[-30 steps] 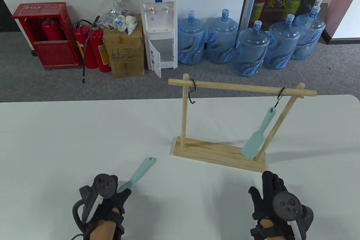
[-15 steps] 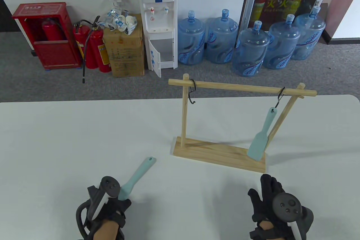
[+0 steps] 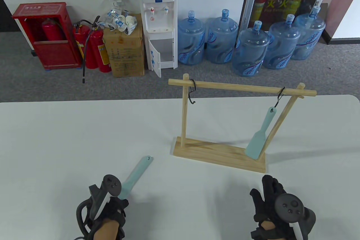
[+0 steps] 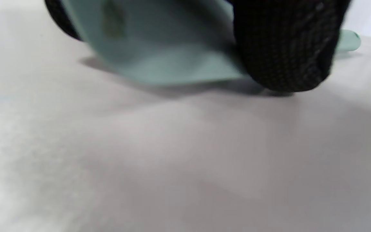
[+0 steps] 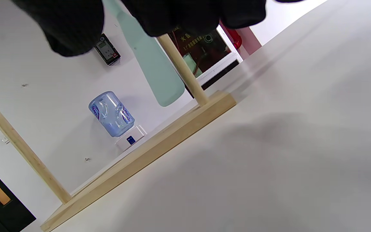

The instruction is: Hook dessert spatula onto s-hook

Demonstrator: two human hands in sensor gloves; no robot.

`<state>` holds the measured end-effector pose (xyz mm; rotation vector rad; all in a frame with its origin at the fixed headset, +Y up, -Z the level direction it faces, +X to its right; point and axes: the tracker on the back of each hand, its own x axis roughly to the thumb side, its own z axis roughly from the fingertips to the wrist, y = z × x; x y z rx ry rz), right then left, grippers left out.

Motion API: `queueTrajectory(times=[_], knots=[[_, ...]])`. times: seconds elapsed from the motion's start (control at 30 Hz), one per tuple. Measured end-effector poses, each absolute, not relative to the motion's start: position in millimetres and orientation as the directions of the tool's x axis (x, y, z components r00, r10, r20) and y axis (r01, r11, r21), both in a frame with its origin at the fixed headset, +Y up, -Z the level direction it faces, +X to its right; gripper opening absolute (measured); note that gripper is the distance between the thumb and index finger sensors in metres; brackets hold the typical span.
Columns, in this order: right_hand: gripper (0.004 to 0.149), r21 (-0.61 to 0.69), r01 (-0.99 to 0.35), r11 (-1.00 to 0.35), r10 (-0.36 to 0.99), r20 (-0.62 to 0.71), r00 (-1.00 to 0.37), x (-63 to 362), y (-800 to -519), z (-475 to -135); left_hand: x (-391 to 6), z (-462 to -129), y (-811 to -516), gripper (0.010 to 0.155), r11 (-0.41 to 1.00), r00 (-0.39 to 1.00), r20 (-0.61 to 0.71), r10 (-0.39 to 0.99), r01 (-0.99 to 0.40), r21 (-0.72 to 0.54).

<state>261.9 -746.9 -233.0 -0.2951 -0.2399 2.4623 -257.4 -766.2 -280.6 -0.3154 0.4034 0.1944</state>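
A light teal dessert spatula (image 3: 135, 176) lies near the table's front left, its handle pointing up and right. My left hand (image 3: 112, 206) grips its blade end; the left wrist view shows my fingers (image 4: 285, 48) around the blade (image 4: 159, 51), lifted slightly off the table. A wooden rack (image 3: 219, 155) carries an empty black s-hook (image 3: 192, 93) at the left of its bar. A second teal spatula (image 3: 261, 136) hangs from the right s-hook (image 3: 280, 96). My right hand (image 3: 270, 195) rests empty on the table before the rack's right end.
The rack's base (image 5: 147, 154) and right post (image 5: 185, 74) show in the right wrist view, with the hanging spatula (image 5: 153, 71) beside the post. Water bottles (image 3: 247, 46), a dispenser (image 3: 159, 23) and fire extinguishers (image 3: 92, 48) stand on the floor beyond the table's far edge.
My left hand has closed on the spatula's blade and drawn it slightly left and toward me. The hanging spatula swings a little. My right hand has slid slightly toward me.
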Motion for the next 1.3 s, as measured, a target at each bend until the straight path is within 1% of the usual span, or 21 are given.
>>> queueTrajectory(times=[0.07,0.13,0.2,0.3,0.47,0.53,0.6,0.67,0.8,0.9,0.97,1.07,1.13,1.3], knots=[[0.074,-0.244,-0.577,-0.779,0.619,-0.152,-0.771,262.2,-746.8,-233.0,-257.2,-281.3,-764.4,0.054,0.928,0.901,-0.399,0.167,-0.280,-0.243],[0.074,-0.246,-0.572,-0.782,0.615,-0.153,-0.774,262.4,-746.7,-233.0,-254.3,-281.1,-764.2,0.048,0.925,0.911,-0.375,0.171,-0.280,-0.258],[0.074,-0.248,-0.567,-0.786,0.609,-0.154,-0.778,262.7,-746.6,-233.7,-251.2,-280.7,-759.4,0.048,0.938,0.922,-0.346,0.172,-0.261,-0.230],[0.074,-0.251,-0.574,-0.780,0.617,-0.151,-0.772,265.4,-745.8,-235.3,-241.3,-279.2,-748.9,0.049,0.945,0.920,-0.303,0.248,-0.298,-0.132],[0.074,-0.268,-0.591,-0.761,0.638,-0.137,-0.758,269.5,-742.9,-234.7,-215.3,-278.6,-734.9,0.049,0.882,0.871,-0.190,0.453,-0.469,-0.050],[0.074,-0.271,-0.596,-0.756,0.642,-0.132,-0.755,269.4,-742.1,-234.9,-203.3,-278.6,-728.3,0.049,0.839,0.833,-0.149,0.533,-0.543,-0.034],[0.074,-0.270,-0.596,-0.756,0.642,-0.128,-0.756,269.3,-742.2,-235.6,-187.2,-278.5,-719.5,0.050,0.761,0.761,-0.106,0.640,-0.647,-0.046],[0.074,-0.272,-0.599,-0.753,0.645,-0.128,-0.754,269.6,-742.1,-235.7,-174.2,-278.7,-711.5,0.050,0.700,0.701,-0.070,0.710,-0.713,-0.047],[0.074,-0.275,-0.604,-0.748,0.652,-0.134,-0.747,270.8,-742.9,-235.3,-153.0,-282.9,-695.7,0.051,0.589,0.590,-0.016,0.808,-0.808,-0.020],[0.074,-0.275,-0.605,-0.747,0.653,-0.134,-0.745,270.7,-742.8,-235.0,-142.3,-286.6,-686.7,0.052,0.472,0.472,0.001,0.881,-0.881,0.004],[0.074,-0.276,-0.606,-0.746,0.654,-0.132,-0.745,270.6,-742.8,-235.0,-137.3,-288.9,-680.9,0.052,0.395,0.395,0.006,0.919,-0.919,0.009],[0.074,-0.277,-0.606,-0.746,0.654,-0.130,-0.745,270.6,-743.3,-235.0,-132.1,-292.6,-672.5,0.053,0.317,0.317,0.010,0.948,-0.948,0.009],[0.074,-0.276,-0.608,-0.744,0.656,-0.130,-0.743,270.7,-743.3,-235.0,-128.7,-296.6,-668.2,0.053,0.295,0.295,0.006,0.956,-0.956,-0.001],[0.073,-0.277,-0.611,-0.742,0.659,-0.129,-0.741,270.9,-743.5,-234.8,-122.9,-302.9,-664.9,0.053,0.290,0.290,-0.030,0.956,-0.957,-0.009]])
